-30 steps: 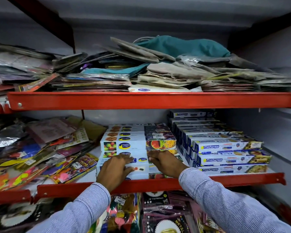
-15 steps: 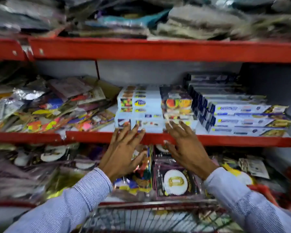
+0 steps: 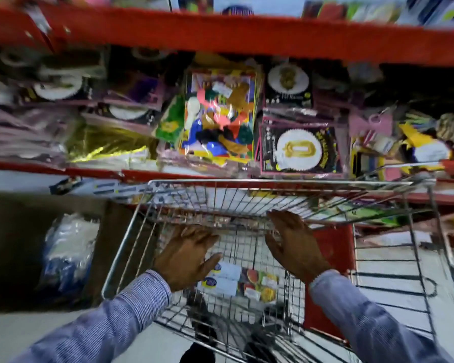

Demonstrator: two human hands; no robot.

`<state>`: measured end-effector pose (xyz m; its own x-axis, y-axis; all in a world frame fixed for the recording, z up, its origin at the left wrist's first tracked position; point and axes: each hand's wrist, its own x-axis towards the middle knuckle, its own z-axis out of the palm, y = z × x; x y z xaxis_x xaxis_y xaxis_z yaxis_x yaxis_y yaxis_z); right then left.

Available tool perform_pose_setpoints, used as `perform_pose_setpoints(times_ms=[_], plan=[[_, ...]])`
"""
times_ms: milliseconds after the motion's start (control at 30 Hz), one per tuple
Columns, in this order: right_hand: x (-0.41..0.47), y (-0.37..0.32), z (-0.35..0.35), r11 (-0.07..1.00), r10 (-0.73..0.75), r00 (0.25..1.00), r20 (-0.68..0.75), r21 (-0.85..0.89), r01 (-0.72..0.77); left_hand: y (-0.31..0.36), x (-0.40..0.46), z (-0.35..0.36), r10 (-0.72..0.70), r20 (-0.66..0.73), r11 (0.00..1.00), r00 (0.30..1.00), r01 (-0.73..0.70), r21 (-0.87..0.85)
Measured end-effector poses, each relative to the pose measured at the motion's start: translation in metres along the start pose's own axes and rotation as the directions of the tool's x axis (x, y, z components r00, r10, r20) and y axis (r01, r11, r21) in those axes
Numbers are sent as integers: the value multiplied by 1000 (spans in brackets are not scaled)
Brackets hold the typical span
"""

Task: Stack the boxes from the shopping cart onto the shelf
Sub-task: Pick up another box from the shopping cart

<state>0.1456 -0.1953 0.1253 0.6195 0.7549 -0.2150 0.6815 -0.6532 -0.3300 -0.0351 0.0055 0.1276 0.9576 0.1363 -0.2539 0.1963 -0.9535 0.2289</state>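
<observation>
A person in striped blue sleeves reaches down into a wire shopping cart (image 3: 131, 231), the left hand (image 3: 186, 258) and right hand (image 3: 296, 247) both spread wide, fingers apart and gripping nothing, set on either side of the load below. At the bottom of the cart lie two boxes (image 3: 236, 281), side by side, white with a blue oval logo at one end and fruit pictures at the other; the logo's wording is too blurred to read. The left hand hangs just above their near end, the right hand well off to the other side. The step in hand appears to be the reach for the next boxes, and the next move likely calls for both hands to close on their ends and lift them clear of the wire. Beyond the cart's far rim, a red-edged shelf (image 3: 220, 35) holds party goods: a packet of coloured balloons (image 3: 220, 116) and a black pack with a gold numeral candle (image 3: 299, 150), its small print illegible.
</observation>
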Motion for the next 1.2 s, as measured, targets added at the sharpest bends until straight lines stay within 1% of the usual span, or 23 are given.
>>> perform_pose_setpoints(times_ms=[33, 100, 133, 200, 267, 367, 433, 500, 567, 667, 733, 767, 833, 900, 967, 1033, 1133, 1200], plan=[[2, 6, 28, 1000, 4, 996, 94, -13, -3, -4, 1, 23, -4, 103, 1000, 995, 4, 8], [8, 15, 79, 1000, 4, 964, 264, -27, 4, -11, 5, 56, 12, 264, 999, 964, -24, 41], [11, 18, 105, 1000, 12, 935, 353, -28, -2, -14, 8, 70, 19, 326, 998, 945, -37, 48], [18, 19, 147, 1000, 18, 870, 494, -31, -3, -19, 14, 90, 42, 406, 995, 913, -75, 68], [25, 20, 186, 999, 32, 815, 578, -34, -15, -26, 22, 107, 67, 452, 992, 889, -109, 68], [37, 17, 221, 999, 17, 769, 640, -43, 14, -35, 31, 122, 107, 419, 991, 902, -130, 26], [43, 19, 230, 997, -8, 756, 655, -54, 57, -37, 33, 127, 138, 382, 988, 914, -151, 5], [51, 24, 233, 996, -17, 746, 666, -58, 74, -41, 35, 135, 193, 351, 978, 916, -207, 1], [57, 31, 231, 994, -27, 741, 671, -59, 89, -43, 37, 143, 247, 353, 964, 902, -265, 3], [64, 36, 226, 985, -67, 751, 657, -74, 153, -40, 42, 155, 340, 348, 935, 873, -355, -24], [63, 36, 225, 975, -80, 766, 638, -110, 194, -36, 47, 163, 319, 379, 944, 869, -327, -46], [61, 36, 226, 970, -92, 786, 612, -124, 210, -34, 49, 169, 298, 414, 951, 860, -306, -49], [56, 35, 230, 966, -124, 828, 547, -122, 226, -28, 53, 180, 281, 512, 940, 812, -341, 25], [55, 35, 233, 965, -158, 844, 512, -103, 243, -21, 57, 187, 253, 581, 918, 774, -382, 109], [55, 35, 237, 964, -165, 850, 500, -101, 247, -11, 59, 193, 245, 594, 887, 767, -425, 182], [57, 34, 237, 970, -140, 864, 484, -106, 216, -2, 61, 198, 221, 587, 872, 779, -428, 239], [63, 36, 225, 978, -97, 885, 455, -119, 169, 6, 63, 204, 190, 616, 880, 765, -411, 239], [66, 37, 205, 982, -73, 907, 415, -127, 137, 7, 66, 200, 155, 624, 914, 766, -351, 203]])
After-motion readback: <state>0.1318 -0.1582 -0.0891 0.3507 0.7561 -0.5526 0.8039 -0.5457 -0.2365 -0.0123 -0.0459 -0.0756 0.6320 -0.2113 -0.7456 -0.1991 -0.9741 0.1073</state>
